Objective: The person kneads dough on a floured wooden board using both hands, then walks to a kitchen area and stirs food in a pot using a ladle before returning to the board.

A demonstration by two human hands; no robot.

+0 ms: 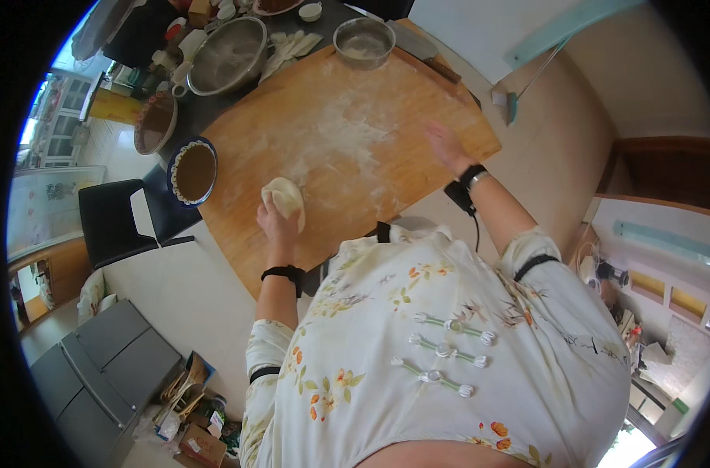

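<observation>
A pale lump of dough (285,196) is at the left front of the wooden board (238,160). My left hand (277,228) grips its near side, fingers curled over the edge. Over the board's right part, my right hand (446,147) is held out with its fingers stretched and nothing in them; the fingertips are a little blurred. White flour (351,132) is scattered across the middle of the board, between my two hands.
At the board's far edge stand a metal bowl of flour (363,47) and a knife (442,69). A large steel colander (228,58), white gloves (292,48), a brown-filled bowl (193,171) and another bowl (155,125) line the left. Black chairs (113,222) stand beyond.
</observation>
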